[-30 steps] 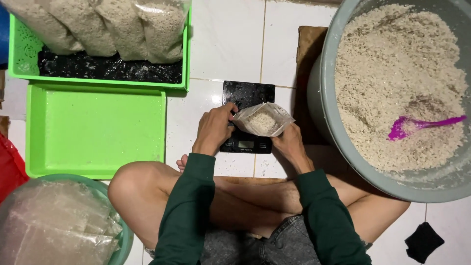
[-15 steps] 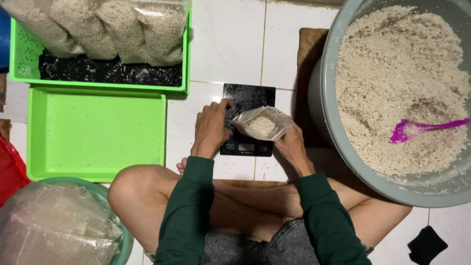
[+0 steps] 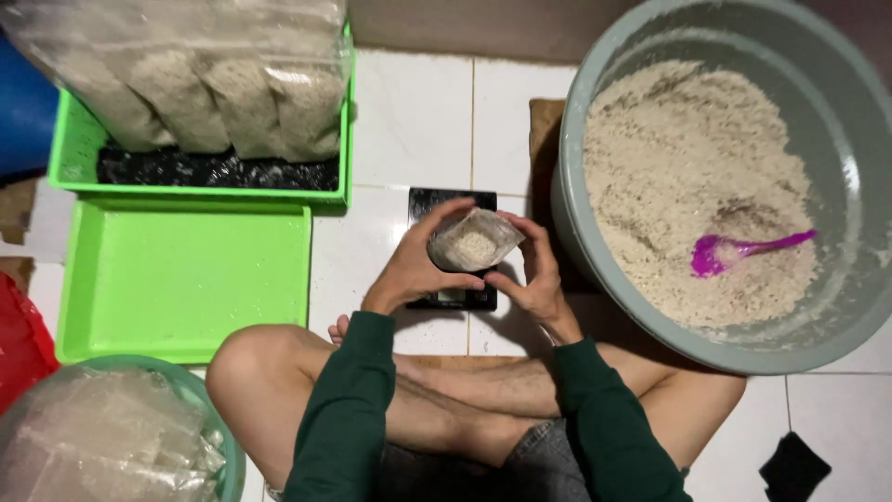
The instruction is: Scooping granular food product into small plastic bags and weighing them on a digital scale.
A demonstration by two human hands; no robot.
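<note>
Overhead, grain-filled pouch [image 3: 474, 242] between fingers [image 3: 455, 209]

green tray [image 3: 186, 279], grey basin [image 3: 595, 307], purple scoop [image 3: 743, 251]

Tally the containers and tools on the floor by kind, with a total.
Green trays: 2 (bare tray; tray with filled bags)
Basins: 2 (grey basin; green basin)
Purple scoop: 1
Black scale: 1
Small clear bag, held by left hand and right hand: 1
Total: 7
</note>
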